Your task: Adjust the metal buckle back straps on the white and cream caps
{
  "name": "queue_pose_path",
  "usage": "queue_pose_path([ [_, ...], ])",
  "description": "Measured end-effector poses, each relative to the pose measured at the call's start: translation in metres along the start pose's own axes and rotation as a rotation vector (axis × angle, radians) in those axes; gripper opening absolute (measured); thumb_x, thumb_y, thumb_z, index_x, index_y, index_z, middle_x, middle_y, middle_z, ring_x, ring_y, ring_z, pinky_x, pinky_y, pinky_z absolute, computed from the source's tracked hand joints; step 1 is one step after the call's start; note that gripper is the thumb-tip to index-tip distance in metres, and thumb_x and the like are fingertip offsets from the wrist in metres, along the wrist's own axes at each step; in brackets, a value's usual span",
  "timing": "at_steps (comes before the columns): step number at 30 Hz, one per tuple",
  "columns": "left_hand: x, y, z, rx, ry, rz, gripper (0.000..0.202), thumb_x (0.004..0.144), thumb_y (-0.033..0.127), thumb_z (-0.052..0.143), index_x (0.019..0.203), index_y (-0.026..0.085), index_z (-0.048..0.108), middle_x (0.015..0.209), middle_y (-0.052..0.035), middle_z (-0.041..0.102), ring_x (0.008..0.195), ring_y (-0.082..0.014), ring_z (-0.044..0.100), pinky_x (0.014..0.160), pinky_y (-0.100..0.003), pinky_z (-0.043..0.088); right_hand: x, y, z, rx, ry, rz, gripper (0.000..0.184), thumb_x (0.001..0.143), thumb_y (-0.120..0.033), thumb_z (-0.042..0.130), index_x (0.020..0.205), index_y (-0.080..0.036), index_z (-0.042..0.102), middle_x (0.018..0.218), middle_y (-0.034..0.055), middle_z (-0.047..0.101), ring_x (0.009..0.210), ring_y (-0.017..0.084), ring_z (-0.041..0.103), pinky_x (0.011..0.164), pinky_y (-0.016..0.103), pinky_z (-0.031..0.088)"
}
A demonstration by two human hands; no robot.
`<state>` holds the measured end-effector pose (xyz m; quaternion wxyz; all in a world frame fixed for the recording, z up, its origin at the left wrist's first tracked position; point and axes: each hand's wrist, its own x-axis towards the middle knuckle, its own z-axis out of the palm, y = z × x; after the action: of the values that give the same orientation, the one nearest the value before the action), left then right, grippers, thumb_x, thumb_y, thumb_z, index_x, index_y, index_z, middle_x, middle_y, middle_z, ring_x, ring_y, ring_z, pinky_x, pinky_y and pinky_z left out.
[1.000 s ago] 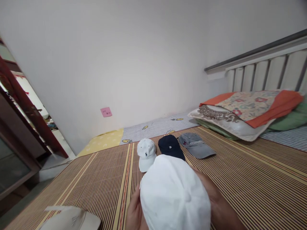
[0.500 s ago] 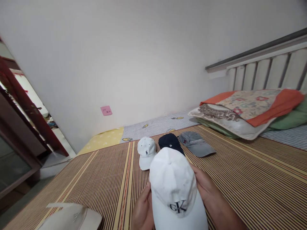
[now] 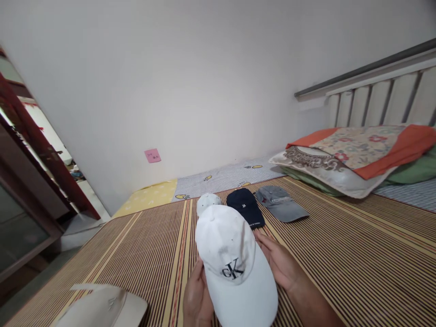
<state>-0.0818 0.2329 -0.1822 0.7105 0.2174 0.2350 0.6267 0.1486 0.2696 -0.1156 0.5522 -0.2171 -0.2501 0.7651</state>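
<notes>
A white baseball cap (image 3: 226, 245) with a black CK logo is held up between my two hands, its brim towards me. My left hand (image 3: 197, 293) grips its left side, the thumb along the edge. On the other side, my right hand (image 3: 277, 259) holds the cap by its rim, fingers partly hidden behind it. Behind it lie a smaller white cap (image 3: 207, 202), mostly covered by the held one, a navy cap (image 3: 244, 205) and a grey cap (image 3: 282, 203). A beige cap (image 3: 102, 309) lies at the lower left, cut off by the frame.
A striped bamboo-style mat (image 3: 146, 245) covers the bed, with a checked sheet (image 3: 225, 177) along the wall. Stacked pillows (image 3: 350, 154) lie at the right by a slatted headboard (image 3: 374, 104). A pink note (image 3: 152, 156) is on the wall; a doorway opens at left.
Both hands have carried the CK cap a little to the left, tilting it. It now covers more of the small white cap and uncovers the navy cap's brim.
</notes>
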Motion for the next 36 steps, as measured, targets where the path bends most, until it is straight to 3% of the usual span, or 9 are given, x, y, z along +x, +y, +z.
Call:
queue_pose_path([
  [3, -0.001, 0.004, 0.0, -0.008, -0.001, 0.019, 0.033, 0.101, 0.038, 0.057, 0.122, 0.023, 0.079, 0.13, -0.0049, 0.076, 0.154, -0.0273, 0.034, 0.131, -0.048, 0.018, -0.004, 0.005, 0.001, -0.042, 0.045, 0.022, 0.038, 0.063, -0.032, 0.099, 0.094, -0.019, 0.08, 0.095, 0.0055, 0.086, 0.092, 0.024, 0.079, 0.091, 0.033, 0.059],
  [5, -0.004, 0.006, 0.003, 0.0, -0.065, -0.013, 0.035, 0.102, 0.038, 0.055, 0.121, 0.023, 0.08, 0.132, -0.005, 0.074, 0.154, -0.0278, 0.035, 0.131, -0.048, 0.016, -0.008, 0.007, 0.002, -0.023, 0.021, 0.078, 0.038, 0.062, -0.031, 0.1, 0.093, -0.018, 0.08, 0.09, 0.0064, 0.086, 0.087, 0.025, 0.08, 0.087, 0.034, 0.06],
  [11, -0.01, 0.008, 0.017, -0.001, -0.354, -0.072, 0.041, 0.108, 0.036, 0.044, 0.127, 0.021, 0.077, 0.138, -0.0046, 0.07, 0.153, -0.0272, 0.036, 0.131, -0.047, 0.012, -0.017, 0.01, 0.01, 0.149, -0.096, 0.092, 0.036, 0.075, -0.03, 0.09, 0.107, -0.016, 0.079, 0.104, 0.0114, 0.085, 0.099, 0.031, 0.08, 0.106, 0.048, 0.054],
  [19, -0.009, 0.012, 0.035, -0.095, -0.664, -0.065, 0.056, 0.114, 0.032, 0.018, 0.143, 0.019, 0.064, 0.149, -0.0021, 0.059, 0.153, -0.0221, 0.034, 0.13, -0.039, 0.001, -0.007, 0.014, 0.008, 0.133, -0.141, 0.054, 0.037, 0.087, -0.038, 0.079, 0.117, -0.017, 0.076, 0.114, 0.0116, 0.083, 0.117, 0.033, 0.073, 0.111, 0.053, 0.047],
  [23, -0.008, 0.024, 0.027, -0.14, -0.788, -0.069, 0.067, 0.112, 0.034, 0.002, 0.151, 0.016, 0.053, 0.154, -0.0064, 0.053, 0.153, -0.0198, 0.034, 0.129, -0.036, -0.004, 0.001, 0.025, 0.001, -0.006, -0.095, 0.043, 0.043, 0.075, -0.04, 0.09, 0.107, -0.014, 0.08, 0.102, 0.0133, 0.085, 0.101, 0.032, 0.078, 0.107, 0.049, 0.048],
  [26, -0.007, 0.031, 0.013, -0.152, -0.732, -0.007, 0.067, 0.112, 0.035, 0.003, 0.149, 0.019, 0.056, 0.153, -0.0049, 0.054, 0.15, -0.0177, 0.04, 0.128, -0.035, -0.004, -0.004, 0.032, 0.002, -0.103, -0.128, 0.026, 0.047, 0.072, -0.04, 0.092, 0.109, -0.014, 0.079, 0.102, 0.0142, 0.084, 0.095, 0.031, 0.079, 0.098, 0.044, 0.052],
  [29, -0.008, 0.032, 0.01, -0.075, -0.475, 0.099, 0.058, 0.112, 0.046, 0.021, 0.135, 0.028, 0.071, 0.143, -0.001, 0.063, 0.152, -0.0205, 0.036, 0.129, -0.039, -0.003, -0.016, 0.035, 0.006, -0.129, -0.188, 0.016, 0.048, 0.075, -0.038, 0.09, 0.114, -0.014, 0.077, 0.109, 0.0146, 0.083, 0.099, 0.03, 0.078, 0.095, 0.041, 0.053],
  [32, -0.012, 0.025, 0.023, -0.02, -0.286, 0.18, 0.049, 0.109, 0.05, 0.034, 0.127, 0.033, 0.076, 0.135, -0.0002, 0.07, 0.155, -0.0223, 0.028, 0.13, -0.044, -0.001, -0.03, 0.031, 0.003, -0.103, -0.165, 0.011, 0.045, 0.074, -0.038, 0.09, 0.113, -0.019, 0.078, 0.11, 0.0104, 0.084, 0.106, 0.031, 0.077, 0.1, 0.043, 0.054],
  [36, -0.019, 0.007, 0.052, -0.047, -0.198, 0.19, 0.043, 0.11, 0.04, 0.04, 0.149, 0.036, 0.057, 0.148, 0.0003, 0.064, 0.157, -0.0216, 0.028, 0.132, -0.046, 0.009, -0.047, 0.01, -0.015, -0.084, -0.101, -0.054, 0.035, 0.076, -0.04, 0.09, 0.108, -0.03, 0.08, 0.11, 0.0023, 0.084, 0.118, 0.032, 0.073, 0.109, 0.046, 0.051],
])
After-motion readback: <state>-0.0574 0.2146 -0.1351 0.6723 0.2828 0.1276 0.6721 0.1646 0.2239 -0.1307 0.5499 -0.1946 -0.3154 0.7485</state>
